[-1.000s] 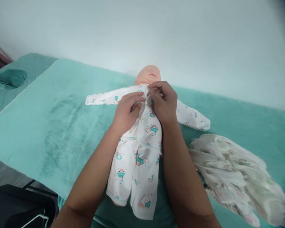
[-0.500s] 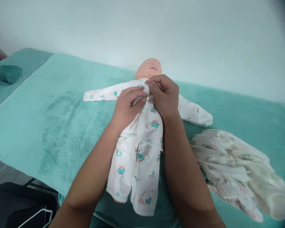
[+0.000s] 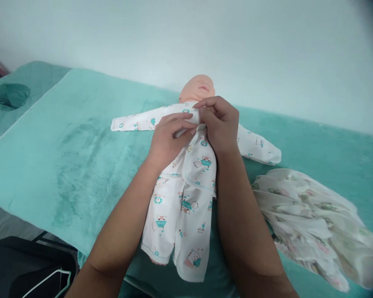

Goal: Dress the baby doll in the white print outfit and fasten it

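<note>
A baby doll (image 3: 196, 87) lies on its back, dressed in a white printed shirt (image 3: 202, 159) and matching trousers (image 3: 191, 236). Both sleeves are stretched out to the sides. My left hand (image 3: 173, 134) pinches the shirt's front edge at the chest, its fingertips close to the right ones. My right hand (image 3: 219, 120) has its thumb and index finger closed on the other edge of the shirt front, which is lifted and bunched there. One button (image 3: 190, 148) shows below my fingers. Whatever lies between the fingertips is mostly hidden.
A teal cover (image 3: 65, 165) spreads over the table. To the right lies a crumpled pale printed cloth (image 3: 313, 223). A white wall (image 3: 186, 37) rises behind. At the lower left are a black object (image 3: 31, 265) and a pale hanger-like wire (image 3: 46, 281).
Both hands stay at the shirt front with small finger movements. The shiny button between the fingertips has turned out of sight. The whole view has shifted slightly.
</note>
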`<action>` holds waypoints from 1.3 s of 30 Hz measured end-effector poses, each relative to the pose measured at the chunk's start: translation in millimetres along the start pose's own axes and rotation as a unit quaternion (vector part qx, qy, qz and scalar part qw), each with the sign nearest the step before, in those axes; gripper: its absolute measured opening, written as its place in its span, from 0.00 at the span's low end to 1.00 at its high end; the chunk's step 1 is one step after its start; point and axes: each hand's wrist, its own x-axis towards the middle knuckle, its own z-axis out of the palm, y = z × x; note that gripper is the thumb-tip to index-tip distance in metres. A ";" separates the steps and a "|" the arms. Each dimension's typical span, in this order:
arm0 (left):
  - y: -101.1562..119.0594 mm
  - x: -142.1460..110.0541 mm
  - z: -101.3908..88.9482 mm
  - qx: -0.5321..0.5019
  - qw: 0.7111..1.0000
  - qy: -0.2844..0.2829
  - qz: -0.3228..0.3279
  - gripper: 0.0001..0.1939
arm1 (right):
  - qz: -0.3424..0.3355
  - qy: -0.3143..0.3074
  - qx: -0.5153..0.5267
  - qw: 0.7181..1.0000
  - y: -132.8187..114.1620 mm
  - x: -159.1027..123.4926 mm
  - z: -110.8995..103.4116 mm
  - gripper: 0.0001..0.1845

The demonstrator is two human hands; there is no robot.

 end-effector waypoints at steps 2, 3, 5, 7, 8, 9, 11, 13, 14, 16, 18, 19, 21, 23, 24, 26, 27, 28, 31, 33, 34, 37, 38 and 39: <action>0.1 -0.4 0.2 -0.005 1.000 -0.002 0.006 0.06 | 0.007 0.001 0.007 1.000 -0.5 0.2 0.2 0.08; 0.1 -0.6 0.4 -0.008 1.000 -0.001 0.010 0.06 | 0.012 0.003 0.013 1.000 -1.0 0.3 0.3 0.07; 0.1 -0.7 0.7 -0.011 1.000 0.001 0.014 0.06 | 0.027 0.007 0.026 0.999 -2.4 0.5 0.7 0.07; 0.4 -0.7 0.8 -0.010 1.000 0.002 0.015 0.06 | 0.039 0.012 0.037 0.998 -3.8 0.6 0.9 0.06; 0.6 -0.7 0.8 -0.009 1.000 0.002 0.015 0.06 | 0.045 0.013 0.041 0.998 -4.4 0.6 0.9 0.06; 0.8 -0.7 0.6 -0.008 1.000 0.002 0.017 0.06 | 0.049 0.015 0.044 0.998 -4.9 0.6 0.9 0.06; 1.2 -0.6 0.3 -0.008 1.000 0.002 0.022 0.06 | 0.056 0.015 0.048 0.997 -5.5 0.5 0.9 0.06; 1.3 -0.7 0.0 -0.009 1.000 0.003 0.028 0.06 | 0.061 0.015 0.051 0.997 -5.6 0.4 1.0 0.07; 1.1 -0.8 0.0 -0.011 0.999 0.004 0.030 0.05 | 0.062 0.015 0.052 0.997 -5.5 0.4 1.1 0.08; 0.6 -1.0 0.1 -0.018 0.999 0.009 0.033 0.05 | 0.061 0.015 0.050 0.997 -4.9 0.3 1.3 0.08; 0.2 -1.2 0.4 -0.028 0.999 0.016 0.032 0.05 | 0.054 0.016 0.046 0.997 -3.8 0.4 1.4 0.08; 0.1 -1.3 0.5 -0.031 0.999 0.018 0.030 0.04 | 0.049 0.015 0.042 0.998 -3.2 0.5 1.3 0.09; 0.2 -1.4 0.7 -0.027 0.999 0.018 0.024 0.04 | 0.039 0.012 0.033 0.999 -1.9 0.8 1.2 0.09; 0.2 -1.3 0.7 -0.018 1.000 0.013 0.019 0.04 | 0.034 0.008 0.026 0.999 -1.0 0.9 0.9 0.09; 0.0 -1.2 0.8 -0.015 1.000 0.010 0.018 0.05 | 0.034 0.009 0.024 0.999 -0.9 0.9 0.7 0.09; -0.9 -0.8 0.9 -0.017 1.000 0.009 0.019 0.05 | 0.036 0.010 0.025 0.999 -1.1 0.7 0.5 0.09; -1.5 -0.7 0.9 -0.021 0.999 0.010 0.021 0.06 | 0.038 0.009 0.026 0.999 -1.4 0.5 0.5 0.09; -2.2 -0.5 0.9 -0.027 0.999 0.011 0.024 0.06 | 0.040 0.008 0.026 0.999 -1.8 0.4 0.5 0.09; -3.1 -0.1 0.6 -0.041 0.998 0.014 0.038 0.08 | 0.042 0.007 0.025 0.999 -2.8 0.4 0.9 0.09; -2.4 -0.1 0.4 -0.041 0.998 0.013 0.040 0.08 | 0.040 0.011 0.027 0.999 -2.8 0.8 1.2 0.08; -1.8 -0.2 0.3 -0.039 0.998 0.012 0.038 0.08 | 0.037 0.012 0.028 0.999 -2.5 1.0 1.3 0.08; 0.3 -0.6 0.2 -0.031 0.999 0.007 0.024 0.08 | 0.026 0.007 0.025 0.999 -0.9 1.7 1.2 0.07; 1.0 -0.8 0.2 -0.028 0.999 0.006 0.019 0.08 | 0.022 0.006 0.022 0.999 -0.3 1.7 1.2 0.07; 1.7 -0.9 0.1 -0.024 1.000 0.005 0.014 0.08 | 0.020 0.006 0.020 1.000 0.3 1.7 1.1 0.07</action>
